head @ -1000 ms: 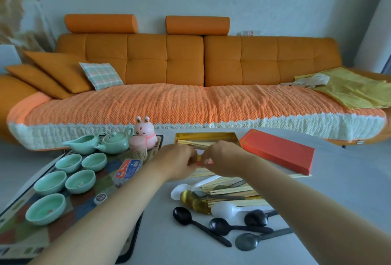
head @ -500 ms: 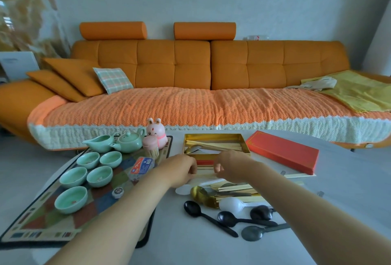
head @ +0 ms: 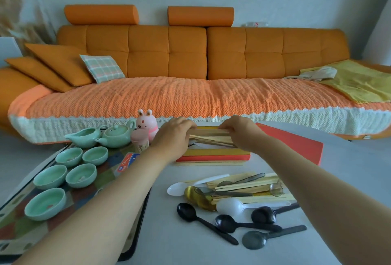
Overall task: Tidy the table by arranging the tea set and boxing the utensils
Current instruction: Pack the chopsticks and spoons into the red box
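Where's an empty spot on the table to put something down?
Bare table lies right of the red lid, and a strip runs near you in front of the black spoons. The tray of cups and the chopstick pile are crowded.

My left hand (head: 173, 135) and right hand (head: 241, 131) pinch a pale chopstick bundle (head: 211, 136) level over the open gold box (head: 211, 152). Its red lid (head: 296, 142) lies just right. Nearer, spoons (head: 187, 212) and loose chopsticks (head: 243, 184) are heaped. On the left, green cups (head: 81, 174), teapot (head: 115, 135) and pitcher (head: 83, 137) sit on the tray (head: 12, 231).
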A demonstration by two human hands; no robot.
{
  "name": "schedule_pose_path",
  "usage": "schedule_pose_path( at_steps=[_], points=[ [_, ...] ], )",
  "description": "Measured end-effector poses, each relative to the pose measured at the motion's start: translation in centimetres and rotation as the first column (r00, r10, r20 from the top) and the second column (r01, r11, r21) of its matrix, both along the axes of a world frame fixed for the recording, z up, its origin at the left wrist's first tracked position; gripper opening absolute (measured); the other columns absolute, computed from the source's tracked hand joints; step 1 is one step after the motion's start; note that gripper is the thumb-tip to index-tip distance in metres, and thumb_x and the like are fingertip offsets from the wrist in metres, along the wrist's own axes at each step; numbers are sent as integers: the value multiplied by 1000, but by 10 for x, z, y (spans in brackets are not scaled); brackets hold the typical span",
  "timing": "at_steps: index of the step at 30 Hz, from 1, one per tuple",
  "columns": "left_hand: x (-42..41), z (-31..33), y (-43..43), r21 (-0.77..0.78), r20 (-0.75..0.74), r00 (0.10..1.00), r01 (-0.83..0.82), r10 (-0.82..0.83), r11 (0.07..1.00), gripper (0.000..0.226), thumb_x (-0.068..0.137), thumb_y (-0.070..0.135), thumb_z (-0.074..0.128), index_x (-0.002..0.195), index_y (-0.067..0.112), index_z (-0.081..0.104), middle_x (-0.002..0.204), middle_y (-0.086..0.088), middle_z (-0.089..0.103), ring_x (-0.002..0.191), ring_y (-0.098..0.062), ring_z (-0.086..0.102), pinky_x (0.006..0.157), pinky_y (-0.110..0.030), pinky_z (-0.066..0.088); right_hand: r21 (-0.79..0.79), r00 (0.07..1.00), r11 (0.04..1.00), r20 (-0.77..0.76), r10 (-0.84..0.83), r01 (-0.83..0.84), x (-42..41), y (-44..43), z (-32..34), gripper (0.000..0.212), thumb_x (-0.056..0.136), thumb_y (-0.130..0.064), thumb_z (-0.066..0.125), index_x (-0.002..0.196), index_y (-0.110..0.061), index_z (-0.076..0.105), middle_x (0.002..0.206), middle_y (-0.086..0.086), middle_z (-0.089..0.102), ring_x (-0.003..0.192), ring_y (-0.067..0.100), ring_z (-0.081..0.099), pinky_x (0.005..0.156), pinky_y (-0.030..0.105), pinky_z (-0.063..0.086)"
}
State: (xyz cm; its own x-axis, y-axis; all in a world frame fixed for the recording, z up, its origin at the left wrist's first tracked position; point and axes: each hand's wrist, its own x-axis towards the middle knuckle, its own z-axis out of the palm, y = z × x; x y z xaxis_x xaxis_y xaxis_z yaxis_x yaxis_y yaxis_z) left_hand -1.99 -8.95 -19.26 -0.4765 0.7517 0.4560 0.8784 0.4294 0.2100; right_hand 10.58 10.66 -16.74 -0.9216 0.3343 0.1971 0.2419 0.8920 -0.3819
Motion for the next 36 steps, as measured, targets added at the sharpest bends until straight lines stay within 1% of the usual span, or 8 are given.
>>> schedule_pose_path(
  at_steps=[5,9,16,19,25,29,32,36],
  points=[
    [-11,-8,22,-66,24,999,-35,36,997,41,101,19,44,142,17,47,144,1,46,132,-23,38,109,-39,31,-53,997,996,-15,-73,72,-23,14,-14,40,99,-1,38,123,-19,66,118,2,63,70,11,58,52,17,44],
    [-16,-19,35,-122,64,996,-48,56,991,41,102,32,41,141,19,49,143,2,47,131,-21,41,108,-40,31,-41,996,995,1,-91,90,-38,14,-31,41,96,1,40,115,-20,68,111,4,66,65,7,52,50,16,38],
    [-19,-20,41,-363,151,981,-63,125,930,57,97,59,33,141,27,50,149,2,45,136,-22,39,107,-40,28,-33,994,993,-2,-110,110,-45,16,-35,44,91,3,41,114,-21,71,103,3,63,67,13,55,57,22,45],
    [-15,-17,40,-368,178,977,-49,122,928,58,96,60,35,143,28,48,152,3,43,139,-20,36,110,-39,27,-65,997,998,71,-3,7,-41,10,-35,39,92,-7,42,111,-23,73,103,-1,67,67,8,57,59,16,40],
    [-6,-11,30,-368,270,954,-21,128,930,59,96,62,34,148,35,38,153,2,41,141,-27,33,110,-40,27,-6,967,1000,253,23,-22,-31,5,-30,36,96,-24,44,125,-27,64,111,-3,63,75,9,57,62,22,44],
    [-3,-3,25,-296,116,992,-16,53,955,47,100,46,40,141,25,49,146,1,49,135,-22,41,109,-39,28,46,993,997,100,59,-64,-19,0,-22,34,93,-18,47,117,-26,69,121,-1,61,101,17,59,85,29,48],
    [-1,1,20,-163,-35,999,-7,2,987,26,98,32,50,118,21,59,120,1,58,116,-23,51,95,-38,35,96,991,987,-30,132,-128,-8,-8,-9,31,93,-11,49,107,-24,73,111,-4,66,92,10,56,83,25,47],
    [18,1,11,-70,-201,971,114,-126,991,5,90,16,57,94,17,58,94,1,56,90,-23,54,77,-35,39,156,983,972,-18,182,-177,8,-22,-4,30,93,-12,51,101,-26,76,103,-7,72,92,13,65,83,30,54]
  ],
)
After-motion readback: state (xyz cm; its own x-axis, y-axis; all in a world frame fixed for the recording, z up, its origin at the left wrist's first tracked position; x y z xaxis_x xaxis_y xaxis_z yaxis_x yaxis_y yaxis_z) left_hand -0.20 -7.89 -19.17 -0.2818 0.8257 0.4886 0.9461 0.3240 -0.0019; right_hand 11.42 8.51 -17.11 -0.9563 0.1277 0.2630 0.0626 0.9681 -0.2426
